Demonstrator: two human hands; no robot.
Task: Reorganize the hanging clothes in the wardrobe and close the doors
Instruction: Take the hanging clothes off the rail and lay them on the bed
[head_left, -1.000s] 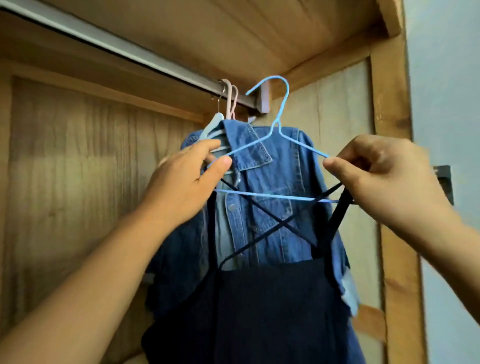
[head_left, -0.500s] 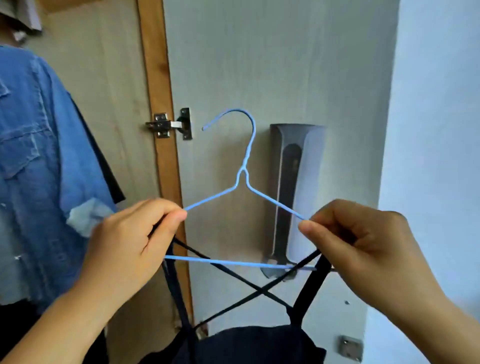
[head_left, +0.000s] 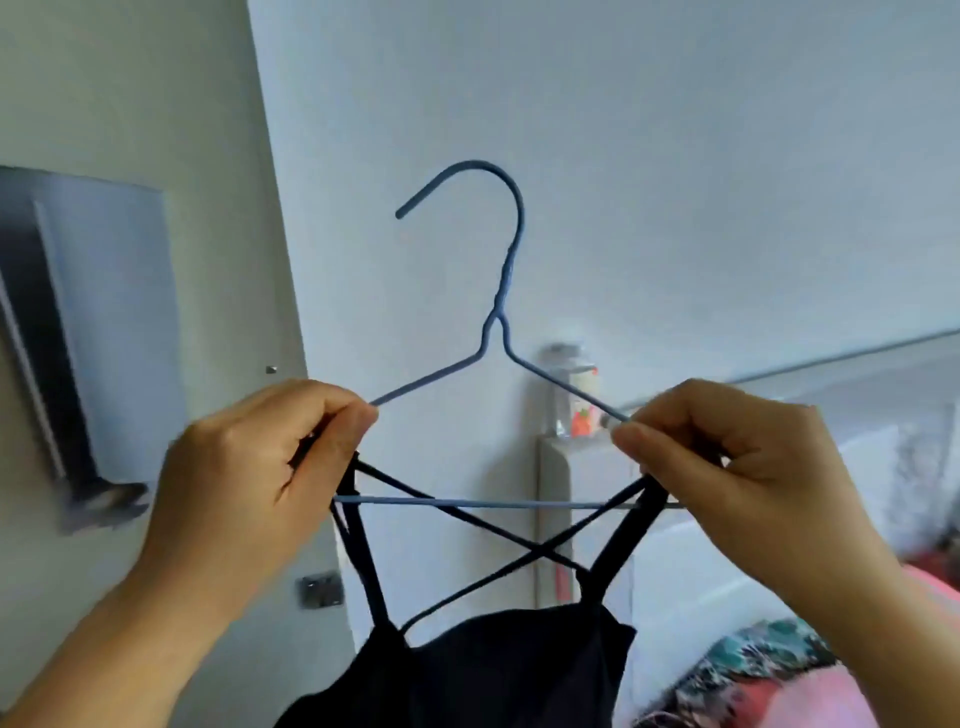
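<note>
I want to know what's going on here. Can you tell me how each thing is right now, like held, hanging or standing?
blue hanger: held up in the air, hook on nothing
black dress: hanging from the hanger by its straps, thin straps crossed
left hand: pinches the hanger's left end and a strap
right hand: pinches the hanger's right end and a strap
clear bottle: standing upright on a white ledge

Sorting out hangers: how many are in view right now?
1: the blue wire hanger, held up between the left hand and right hand, carrying a dark strappy garment.
</note>
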